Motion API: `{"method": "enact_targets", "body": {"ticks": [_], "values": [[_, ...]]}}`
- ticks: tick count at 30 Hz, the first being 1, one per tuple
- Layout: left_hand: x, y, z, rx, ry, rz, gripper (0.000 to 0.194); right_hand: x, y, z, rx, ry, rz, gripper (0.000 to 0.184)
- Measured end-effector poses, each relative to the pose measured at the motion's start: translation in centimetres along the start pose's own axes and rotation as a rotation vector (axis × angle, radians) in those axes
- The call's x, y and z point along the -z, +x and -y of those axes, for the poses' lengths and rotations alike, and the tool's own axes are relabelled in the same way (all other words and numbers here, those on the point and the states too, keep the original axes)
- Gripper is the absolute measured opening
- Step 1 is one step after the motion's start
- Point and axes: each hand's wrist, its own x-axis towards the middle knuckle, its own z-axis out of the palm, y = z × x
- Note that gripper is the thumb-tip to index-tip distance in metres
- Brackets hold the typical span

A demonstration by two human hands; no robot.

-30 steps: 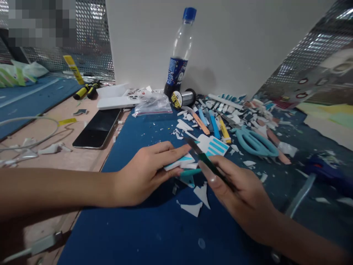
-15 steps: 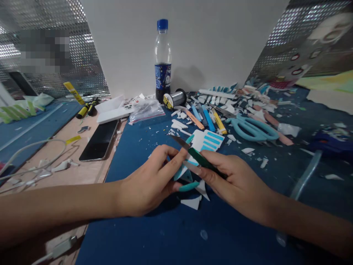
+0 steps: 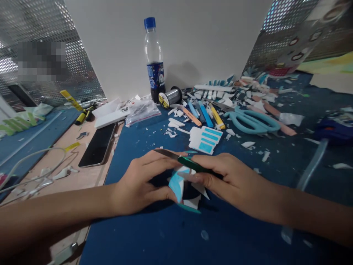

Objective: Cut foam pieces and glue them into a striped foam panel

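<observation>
My right hand (image 3: 231, 178) grips a green-handled knife (image 3: 190, 164), its blade pointing left over the fingers of my left hand. Thumb and fingers of my left hand (image 3: 151, 176), which has long teal nails, close around a small blue-and-white cut piece (image 3: 176, 186). The nails of my right hand reach that piece, and part of it is hidden behind them. Just beyond my hands lies a white card-like piece with blue stripes (image 3: 206, 141). A white scrap (image 3: 193, 202) sits on the blue mat below the held piece.
Pale blue scissors (image 3: 252, 121), several coloured cutter-like sticks (image 3: 205, 114) and a pile of scraps (image 3: 237, 90) lie at the back right. A wire spool (image 3: 171, 97) and a cola bottle (image 3: 156, 68) stand behind. Left are a phone (image 3: 97, 145) and a cable (image 3: 62, 151).
My left hand has spread wider and turned the small piece, so its blue face shows. The knife has shifted slightly left and down. The whole view has tilted a little.
</observation>
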Motion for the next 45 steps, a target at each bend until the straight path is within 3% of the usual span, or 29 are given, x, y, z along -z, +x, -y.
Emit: {"method": "enact_targets", "body": {"ticks": [6,15,20,25,34,45], "values": [[0.0,0.0,-0.1,0.087,0.04,-0.083,0.043,0.2,0.2,0.2,-0.075,-0.072,-0.138,0.036],[0.1,0.0,-0.3,0.196,0.071,-0.109,0.042,1.4,0.4,-1.8,-0.167,-0.324,-0.385,0.049],[0.1,-0.1,-0.3,0.331,-0.072,-0.148,0.045,1.0,-0.2,-1.1,-0.033,-0.147,-0.273,0.045],[0.2,-0.1,0.2,0.289,-0.259,-0.163,0.054,0.2,-0.6,-0.6,-0.028,-0.065,-0.122,0.045],[0.2,0.2,0.2,0.384,-0.629,-0.144,0.045,-0.3,-0.3,0.0,-0.067,-0.073,-0.128,0.041],[0.4,0.2,0.1,0.355,-0.566,-0.123,0.039,-0.9,-0.6,0.3,-0.099,-0.069,-0.143,0.041]]}}
